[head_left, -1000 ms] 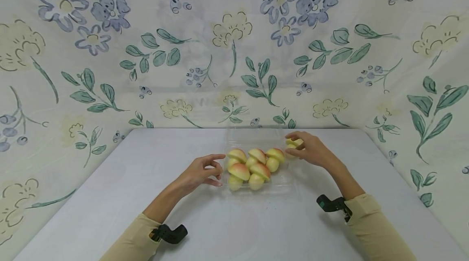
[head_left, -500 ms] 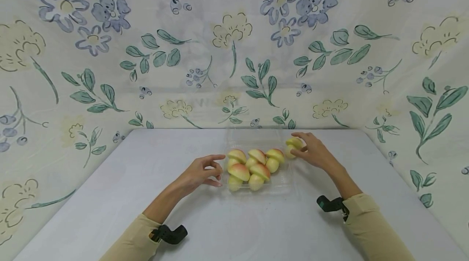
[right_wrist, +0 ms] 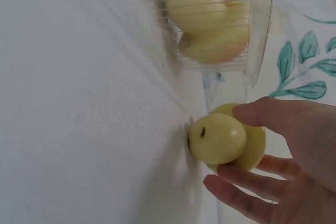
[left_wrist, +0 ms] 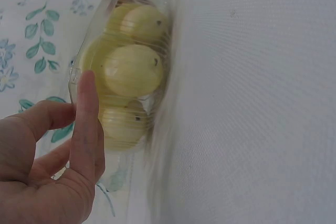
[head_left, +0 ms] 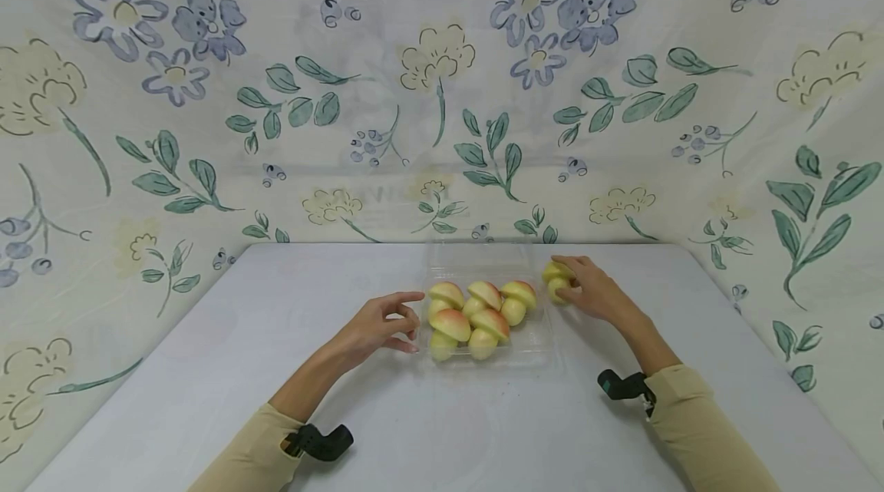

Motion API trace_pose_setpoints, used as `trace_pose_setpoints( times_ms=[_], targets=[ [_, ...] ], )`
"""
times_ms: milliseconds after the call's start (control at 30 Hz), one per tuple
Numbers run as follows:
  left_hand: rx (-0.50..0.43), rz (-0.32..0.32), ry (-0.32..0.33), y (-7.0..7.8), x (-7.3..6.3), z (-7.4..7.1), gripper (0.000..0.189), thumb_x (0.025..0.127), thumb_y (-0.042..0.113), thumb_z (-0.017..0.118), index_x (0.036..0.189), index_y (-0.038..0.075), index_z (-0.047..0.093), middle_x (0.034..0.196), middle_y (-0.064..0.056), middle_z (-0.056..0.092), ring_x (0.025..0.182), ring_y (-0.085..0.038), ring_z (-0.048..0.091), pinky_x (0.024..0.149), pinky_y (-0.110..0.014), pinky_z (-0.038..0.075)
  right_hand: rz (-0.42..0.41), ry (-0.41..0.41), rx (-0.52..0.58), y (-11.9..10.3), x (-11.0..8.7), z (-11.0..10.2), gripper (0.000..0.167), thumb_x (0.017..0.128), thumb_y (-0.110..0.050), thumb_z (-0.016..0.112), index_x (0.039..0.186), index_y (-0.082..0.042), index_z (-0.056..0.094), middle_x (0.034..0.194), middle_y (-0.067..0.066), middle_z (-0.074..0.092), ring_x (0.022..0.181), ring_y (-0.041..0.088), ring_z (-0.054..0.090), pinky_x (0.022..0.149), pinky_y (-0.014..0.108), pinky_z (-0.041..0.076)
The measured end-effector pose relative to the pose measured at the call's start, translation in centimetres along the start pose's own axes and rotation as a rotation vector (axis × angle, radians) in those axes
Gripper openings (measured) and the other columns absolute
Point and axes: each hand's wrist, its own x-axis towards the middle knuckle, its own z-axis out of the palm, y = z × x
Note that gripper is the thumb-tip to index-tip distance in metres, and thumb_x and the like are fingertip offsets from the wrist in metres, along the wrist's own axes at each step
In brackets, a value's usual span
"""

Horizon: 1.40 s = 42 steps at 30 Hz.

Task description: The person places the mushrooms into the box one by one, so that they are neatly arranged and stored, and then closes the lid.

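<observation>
A clear plastic clamshell box, its lid raised at the back, holds several mushroom-shaped pieces with round pale-yellow stems and yellow caps blushed red. At the box's left side is my left hand, fingers extended; in the left wrist view its fingertips rest against the plastic wall and rim. To the right of the box, my right hand holds another yellow mushroom-shaped piece between thumb and fingers. That piece stands at the tabletop, its cap partly hidden by the hand.
The white table reaches back to a floral-patterned cloth that hangs behind and at both sides. Black wrist cameras sit on both beige sleeves.
My right hand has shifted slightly right, away from the box, and the mushroom-shaped piece by it has moved a little to the right too. The left hand and the box have stayed put.
</observation>
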Motion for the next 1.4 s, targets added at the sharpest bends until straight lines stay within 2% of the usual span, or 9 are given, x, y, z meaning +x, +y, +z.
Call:
trace_pose_setpoints(
  times_ms=[67, 300, 533, 833, 1100, 1400],
  targets=[
    [-0.003, 0.0, 0.0, -0.01, -0.01, 0.02, 0.059, 0.096, 0.007, 0.06, 0.149, 0.001, 0.037, 0.097, -0.006, 0.054, 0.082, -0.016, 0.061, 0.076, -0.037, 0.065, 0.027, -0.008, -0.002, 0.11, -0.03, 0.0, 0.061, 0.093, -0.02, 0.064, 0.149, -0.011, 0.04, 0.145, 0.031, 0.039, 0.125, 0.046, 0.05, 0.1, 0.065, 0.046],
    [-0.001, 0.0, -0.001, 0.03, -0.07, 0.04, 0.059, 0.095, 0.008, 0.061, 0.149, 0.001, 0.037, 0.097, -0.006, 0.054, 0.082, -0.016, 0.061, 0.076, -0.036, 0.065, 0.046, -0.035, -0.004, 0.39, -0.13, -0.22, 0.062, 0.089, -0.016, 0.069, 0.146, -0.011, 0.044, 0.137, 0.032, 0.043, 0.108, 0.038, 0.055, 0.087, 0.053, 0.053],
    [-0.001, -0.001, -0.003, 0.04, -0.05, 0.02, 0.06, 0.095, 0.009, 0.061, 0.149, 0.001, 0.036, 0.096, -0.006, 0.055, 0.081, -0.016, 0.061, 0.076, -0.037, 0.065, 0.039, -0.032, -0.005, 0.63, -0.06, -0.24, 0.067, 0.084, -0.013, 0.075, 0.144, -0.008, 0.045, 0.133, 0.033, 0.044, 0.118, 0.046, 0.05, 0.094, 0.061, 0.05],
    [-0.003, -0.007, 0.007, 0.03, -0.03, 0.07, 0.06, 0.095, 0.008, 0.061, 0.149, 0.002, 0.037, 0.096, -0.006, 0.054, 0.081, -0.016, 0.061, 0.075, -0.037, 0.065, 0.067, -0.031, -0.005, 0.63, 0.01, -0.24, 0.069, 0.082, -0.012, 0.076, 0.143, -0.006, 0.045, 0.135, 0.031, 0.044, 0.121, 0.045, 0.049, 0.099, 0.063, 0.048],
    [0.0, -0.014, 0.012, -0.03, 0.05, 0.02, 0.061, 0.094, 0.009, 0.063, 0.149, 0.003, 0.038, 0.097, -0.007, 0.054, 0.081, -0.017, 0.061, 0.075, -0.037, 0.065, 0.051, -0.019, -0.005, 0.81, -0.04, -0.39, 0.069, 0.082, -0.01, 0.077, 0.142, -0.003, 0.044, 0.132, 0.029, 0.047, 0.116, 0.04, 0.051, 0.097, 0.059, 0.05],
    [-0.004, -0.013, 0.011, 0.0, 0.02, 0.03, 0.06, 0.095, 0.007, 0.062, 0.149, 0.002, 0.038, 0.097, -0.007, 0.054, 0.081, -0.016, 0.061, 0.075, -0.037, 0.065, 0.027, 0.011, -0.014, 0.83, -0.12, -0.79, 0.067, 0.08, -0.008, 0.078, 0.139, -0.003, 0.046, 0.129, 0.026, 0.051, 0.115, 0.04, 0.052, 0.099, 0.06, 0.048]
  ],
)
